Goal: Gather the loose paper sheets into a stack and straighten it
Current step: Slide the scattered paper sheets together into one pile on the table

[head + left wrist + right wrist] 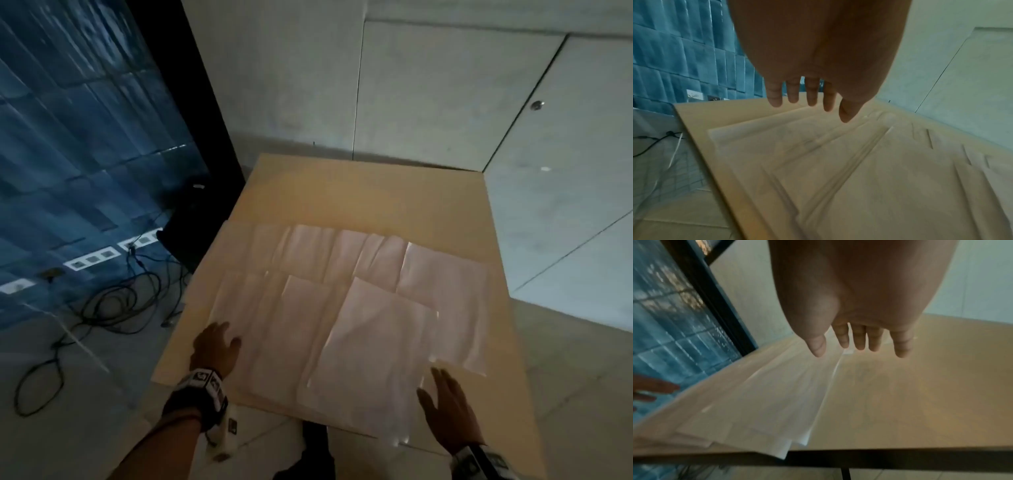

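Observation:
Several loose white paper sheets [359, 318] lie spread and overlapping across a light wooden table [359, 192]; some overhang its near edge. My left hand [219, 346] hovers with straight fingers over the left edge of the spread, above the leftmost sheet [777, 146]. My right hand [445, 407] is stretched flat above the near right corner of the sheets [766, 394]. In the wrist views both hands, left [809, 100] and right [857, 345], show extended fingers held clear of the paper, with nothing in them.
The table's far half is bare wood, with grey wall panels [445, 85] behind and to the right. Black cables [113, 301] and floor sockets [92, 258] lie on the floor at left, beside a dark glass partition [85, 120].

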The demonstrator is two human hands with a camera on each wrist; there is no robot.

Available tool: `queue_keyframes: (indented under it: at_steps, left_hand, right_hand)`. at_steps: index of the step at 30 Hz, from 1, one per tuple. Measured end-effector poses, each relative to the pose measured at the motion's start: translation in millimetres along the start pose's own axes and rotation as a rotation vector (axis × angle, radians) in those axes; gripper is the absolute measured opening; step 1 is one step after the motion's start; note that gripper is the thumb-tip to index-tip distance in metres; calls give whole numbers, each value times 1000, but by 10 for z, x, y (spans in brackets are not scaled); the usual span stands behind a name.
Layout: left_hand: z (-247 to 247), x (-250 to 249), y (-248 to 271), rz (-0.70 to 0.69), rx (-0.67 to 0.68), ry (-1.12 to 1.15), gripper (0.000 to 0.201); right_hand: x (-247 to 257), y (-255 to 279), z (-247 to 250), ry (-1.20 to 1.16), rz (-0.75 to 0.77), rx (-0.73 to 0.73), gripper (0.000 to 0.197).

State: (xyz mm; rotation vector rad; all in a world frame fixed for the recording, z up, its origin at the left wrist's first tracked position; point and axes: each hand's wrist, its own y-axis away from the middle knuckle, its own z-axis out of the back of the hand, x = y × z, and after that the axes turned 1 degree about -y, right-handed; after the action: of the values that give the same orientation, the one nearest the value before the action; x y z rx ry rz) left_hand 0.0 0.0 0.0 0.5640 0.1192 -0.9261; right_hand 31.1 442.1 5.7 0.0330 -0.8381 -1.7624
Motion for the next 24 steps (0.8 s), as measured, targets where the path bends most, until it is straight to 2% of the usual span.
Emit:
queue_keyframes:
  at_steps: [3, 7, 18, 20, 24]
  left_hand:
    - [-55, -27, -176, 135, 143, -75, 79]
    - [-252, -179, -100, 162, 202, -116, 87]
    - [-618, -699, 415, 30, 307, -154, 93]
    - [-589, -705, 424, 10, 281, -131, 90]
    - [-478, -652, 271, 3, 147, -90, 83]
  right_hand:
    - [192, -64, -173, 129, -46, 83, 71]
    - [376, -20, -316, 222, -71, 119, 73]
    - [800, 49, -476, 281, 85, 173, 73]
    - [776, 34, -452, 242, 99, 160, 71]
    - [720, -39, -385, 154, 84, 129, 69]
